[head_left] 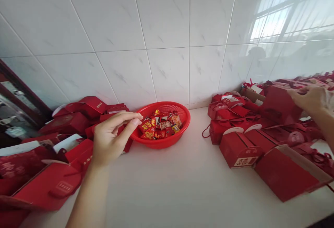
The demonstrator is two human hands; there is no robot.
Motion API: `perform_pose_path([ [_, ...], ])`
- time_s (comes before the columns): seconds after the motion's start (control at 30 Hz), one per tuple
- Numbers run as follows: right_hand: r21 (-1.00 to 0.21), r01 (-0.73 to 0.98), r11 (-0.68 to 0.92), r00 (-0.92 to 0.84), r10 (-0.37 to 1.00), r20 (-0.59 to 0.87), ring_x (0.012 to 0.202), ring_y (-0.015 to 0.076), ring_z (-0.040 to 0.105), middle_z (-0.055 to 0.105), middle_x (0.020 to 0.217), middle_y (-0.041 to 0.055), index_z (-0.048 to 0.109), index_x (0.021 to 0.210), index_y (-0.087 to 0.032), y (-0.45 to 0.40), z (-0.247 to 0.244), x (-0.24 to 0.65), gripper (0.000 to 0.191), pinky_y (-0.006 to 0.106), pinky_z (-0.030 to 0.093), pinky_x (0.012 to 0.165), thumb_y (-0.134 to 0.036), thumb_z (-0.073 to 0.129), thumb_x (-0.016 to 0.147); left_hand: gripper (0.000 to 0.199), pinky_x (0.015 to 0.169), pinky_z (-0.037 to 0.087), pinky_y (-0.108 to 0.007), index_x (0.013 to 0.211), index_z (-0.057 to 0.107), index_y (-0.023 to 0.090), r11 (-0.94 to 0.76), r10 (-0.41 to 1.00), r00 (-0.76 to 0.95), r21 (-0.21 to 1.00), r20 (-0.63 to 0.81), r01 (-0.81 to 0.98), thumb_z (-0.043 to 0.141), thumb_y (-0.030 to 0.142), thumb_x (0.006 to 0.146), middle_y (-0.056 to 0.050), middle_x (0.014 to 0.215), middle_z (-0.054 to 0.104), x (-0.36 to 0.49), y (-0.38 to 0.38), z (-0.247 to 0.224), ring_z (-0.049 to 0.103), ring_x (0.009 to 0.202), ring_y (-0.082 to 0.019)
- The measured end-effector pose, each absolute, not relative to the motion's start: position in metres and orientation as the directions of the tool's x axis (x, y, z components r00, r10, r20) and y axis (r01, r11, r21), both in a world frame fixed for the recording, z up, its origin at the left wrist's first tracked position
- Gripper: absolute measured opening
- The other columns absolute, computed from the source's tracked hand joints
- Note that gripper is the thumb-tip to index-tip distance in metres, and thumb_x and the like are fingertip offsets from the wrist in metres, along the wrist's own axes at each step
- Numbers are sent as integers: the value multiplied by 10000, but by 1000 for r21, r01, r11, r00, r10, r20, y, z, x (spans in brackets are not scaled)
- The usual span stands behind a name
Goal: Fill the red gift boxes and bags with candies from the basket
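My left hand [111,139] hovers just left of a red plastic basket [186,125]. Its fingers are loosely bent, with the thumb tip near the index fingertip, and nothing shows between them. Inside the basket lie several wrapped sweets [164,125] in red, gold and yellow wrappers. At the far right, my right hand [309,99] is closed on the upper edge of a red gift box [280,103], raised among other boxes. Part of this hand is blurred, and the box hides some of its fingers.
Several red gift boxes [241,148] crowd the right of the white tabletop [161,186], some with cord handles. More red boxes [49,186] are heaped on the left, some with open flaps. A tiled wall [167,71] stands directly behind. A dark frame [23,89] is at the left edge.
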State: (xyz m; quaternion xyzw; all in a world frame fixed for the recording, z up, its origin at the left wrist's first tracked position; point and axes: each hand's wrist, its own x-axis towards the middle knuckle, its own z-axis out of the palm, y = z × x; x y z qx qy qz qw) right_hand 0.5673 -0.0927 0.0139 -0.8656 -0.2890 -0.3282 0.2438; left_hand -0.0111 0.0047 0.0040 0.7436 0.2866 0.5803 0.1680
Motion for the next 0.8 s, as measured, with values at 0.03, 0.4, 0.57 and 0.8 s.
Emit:
perform_pose_path([
  [0.03,-295,589,-752,693,284,662,767,303,565,733,883,305,810,934,-81,-91,15,564,393,428,312,654,-458,740,846,89,797,602,-286,893,776,225,-776,624,157,585,765,234,704,248,846,-9,900,762,-12,5,4,713,858,-177],
  [0.4,-378,905,-193,415,594,690,744,202,615,731,807,124,756,939,-140,-43,70,396,146,361,409,699,-174,654,840,96,794,589,-288,899,767,192,-800,596,183,559,782,218,681,229,876,-32,913,757,-16,6,5,715,854,-174],
  [0.57,-239,749,618,-435,731,526,631,145,593,724,757,38,693,769,-203,-27,18,262,217,268,405,604,-198,509,883,160,848,580,-323,926,767,187,-767,639,330,543,695,343,638,278,901,-52,932,776,-11,8,2,716,898,-200],
  [0.8,-498,573,651,-654,729,201,582,140,522,712,730,51,679,732,-179,-26,-95,131,144,265,269,552,-96,580,796,253,865,569,-338,987,767,182,-637,749,284,534,598,556,580,319,886,-81,1043,772,-26,26,0,719,926,-223],
])
